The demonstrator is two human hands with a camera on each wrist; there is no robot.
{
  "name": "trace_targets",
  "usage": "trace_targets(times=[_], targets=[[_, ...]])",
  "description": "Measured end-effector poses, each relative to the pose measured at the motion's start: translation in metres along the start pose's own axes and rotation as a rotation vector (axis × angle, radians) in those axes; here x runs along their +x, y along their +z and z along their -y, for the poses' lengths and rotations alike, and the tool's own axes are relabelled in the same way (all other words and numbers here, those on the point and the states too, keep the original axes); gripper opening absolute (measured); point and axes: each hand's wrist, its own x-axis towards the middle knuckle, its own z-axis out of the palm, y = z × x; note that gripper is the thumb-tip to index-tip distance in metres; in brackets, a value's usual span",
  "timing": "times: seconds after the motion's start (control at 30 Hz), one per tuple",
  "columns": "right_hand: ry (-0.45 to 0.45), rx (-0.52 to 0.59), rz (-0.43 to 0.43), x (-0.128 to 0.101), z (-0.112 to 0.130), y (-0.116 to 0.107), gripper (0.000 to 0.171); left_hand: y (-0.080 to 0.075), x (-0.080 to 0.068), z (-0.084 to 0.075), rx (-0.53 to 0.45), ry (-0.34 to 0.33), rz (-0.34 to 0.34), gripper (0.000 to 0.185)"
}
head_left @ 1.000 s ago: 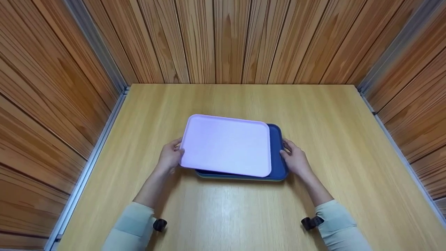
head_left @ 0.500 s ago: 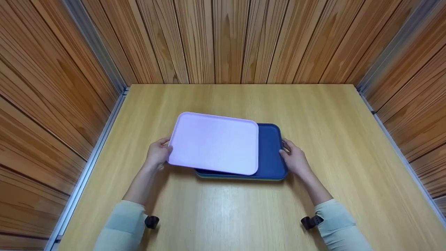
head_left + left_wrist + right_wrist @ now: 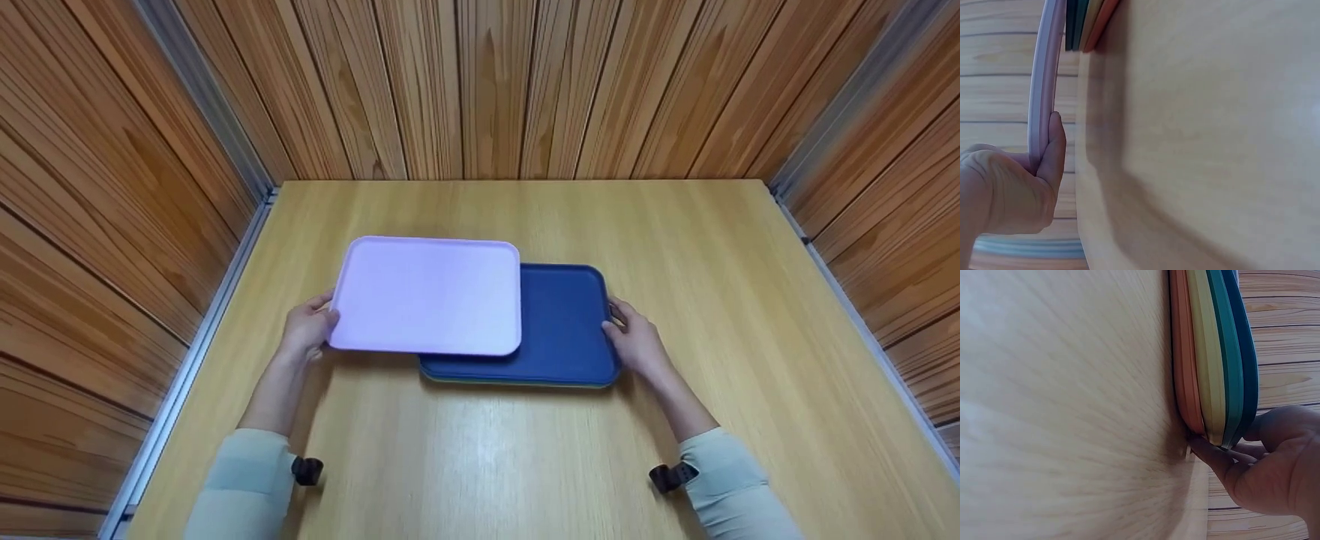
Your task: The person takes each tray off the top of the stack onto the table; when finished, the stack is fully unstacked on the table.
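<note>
My left hand (image 3: 307, 328) pinches the left short side of a lilac tray (image 3: 427, 296), thumb and fingers on opposite faces. Raised off the table, the tray overlaps the left part of a navy tray (image 3: 566, 326) in the head view. That navy tray tops a stack; the right wrist view shows a teal tray (image 3: 1227, 354), a yellow tray (image 3: 1209, 354) and an orange tray (image 3: 1184, 354) beneath it. At the stack's right end my right hand (image 3: 634, 341) grips the edge, thumb at the navy rim and fingers low beside the orange tray.
The stack sits on a light wooden table (image 3: 465, 457). Wood-plank walls (image 3: 491, 90) stand behind it and at both sides, with grey metal rails (image 3: 199, 322) along the table's side edges. A dark wrist device (image 3: 307, 471) hangs at each sleeve.
My left hand has carried the lilac tray leftward and slightly away, levelling its tilt and baring more of the navy tray. My right hand has stayed at the stack's right end.
</note>
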Motion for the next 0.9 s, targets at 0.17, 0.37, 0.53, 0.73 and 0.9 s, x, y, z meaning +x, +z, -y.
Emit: trace_targets(times=[0.17, 0.37, 0.53, 0.73, 0.9], targets=[[-0.005, 0.009, -0.005, 0.000, 0.000, -0.001, 0.051, -0.015, 0.005, -0.001, -0.001, 0.007, -0.029, 0.051], [-0.022, 0.009, -0.001, 0.000, 0.001, 0.000, 0.051, -0.036, 0.008, 0.003, -0.007, -0.040, -0.060, 0.053], [-0.018, 0.009, 0.004, 0.000, 0.001, 0.000, 0.050, -0.052, 0.012, 0.007, -0.015, -0.102, -0.078, 0.054], [-0.007, 0.023, 0.003, 0.000, 0.001, 0.000, 0.051, -0.070, 0.017, 0.011, -0.029, -0.146, -0.057, 0.054], [0.014, 0.011, 0.013, 0.000, 0.001, 0.000, 0.052, -0.082, 0.020, 0.017, -0.029, -0.170, -0.055, 0.054]])
